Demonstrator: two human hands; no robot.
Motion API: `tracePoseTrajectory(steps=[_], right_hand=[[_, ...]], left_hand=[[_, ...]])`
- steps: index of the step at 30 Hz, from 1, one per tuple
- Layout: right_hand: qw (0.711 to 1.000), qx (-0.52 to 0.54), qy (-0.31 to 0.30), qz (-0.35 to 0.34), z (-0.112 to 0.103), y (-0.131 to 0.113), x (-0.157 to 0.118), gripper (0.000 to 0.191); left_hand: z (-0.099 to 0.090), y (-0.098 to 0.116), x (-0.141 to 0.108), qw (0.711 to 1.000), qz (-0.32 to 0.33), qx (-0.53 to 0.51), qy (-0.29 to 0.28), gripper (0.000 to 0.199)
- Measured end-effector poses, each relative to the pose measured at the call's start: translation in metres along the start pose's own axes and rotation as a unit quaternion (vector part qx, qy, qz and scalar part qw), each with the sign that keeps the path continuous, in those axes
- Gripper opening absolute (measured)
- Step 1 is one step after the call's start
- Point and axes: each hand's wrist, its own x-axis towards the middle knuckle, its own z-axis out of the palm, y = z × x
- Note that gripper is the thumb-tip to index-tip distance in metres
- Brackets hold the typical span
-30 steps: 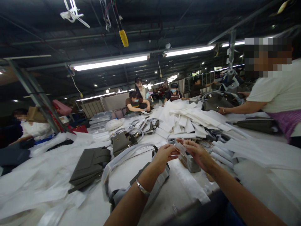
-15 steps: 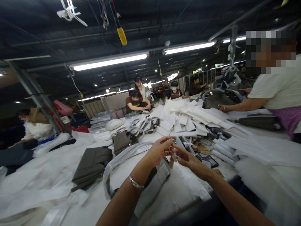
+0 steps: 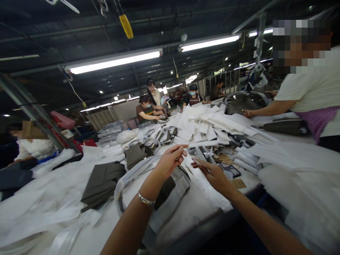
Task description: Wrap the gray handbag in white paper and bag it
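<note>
My left hand (image 3: 171, 161) is raised over the table with its index finger stretched and the other fingers curled in against the thumb. What it pinches, if anything, is too small to name. Just right of it, my right hand (image 3: 214, 175) is closed, its fingertips together on something thin that I cannot make out. A small gap separates the two hands. Below them lies a dark olive handbag (image 3: 165, 191) with wrapped handles, partly hidden by my left forearm. Another olive handbag (image 3: 105, 180) lies flat to the left, and a smaller one (image 3: 134, 156) stands behind it.
White paper sheets (image 3: 207, 124) are heaped mid-table. Brown tags (image 3: 239, 183) and a dark phone-like item (image 3: 230, 170) lie right of my hands. White wrapping (image 3: 47, 202) covers the left side. At right, a co-worker's hand (image 3: 248, 112) touches a large bag (image 3: 245, 104).
My hands have drawn apart, the left moving left and the right slightly lower. The view has tilted a little downward. A brown tag beside my right wrist shows more fully.
</note>
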Motion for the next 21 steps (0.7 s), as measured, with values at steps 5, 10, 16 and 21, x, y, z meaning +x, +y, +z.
tracePoseTrajectory(steps=[5, 10, 16, 21], right_hand=[[1.0, -0.008, 0.005, -0.007, 0.002, -0.007, -0.004, 0.045], [0.994, 0.092, -0.03, 0.052, 0.002, -0.004, -0.007, 0.043], [0.97, 0.218, -0.067, 0.082, 0.003, -0.006, -0.011, 0.053], [0.94, 0.321, -0.086, 0.079, 0.002, -0.017, -0.015, 0.053]], left_hand=[[0.002, 0.002, -0.003, 1.0, 0.002, -0.016, -0.003, 0.037], [0.008, 0.004, -0.007, 0.999, 0.017, -0.027, -0.014, 0.034], [0.013, 0.009, -0.008, 0.999, 0.023, -0.025, -0.026, 0.033], [0.015, 0.011, -0.009, 0.999, 0.02, -0.017, -0.028, 0.033]])
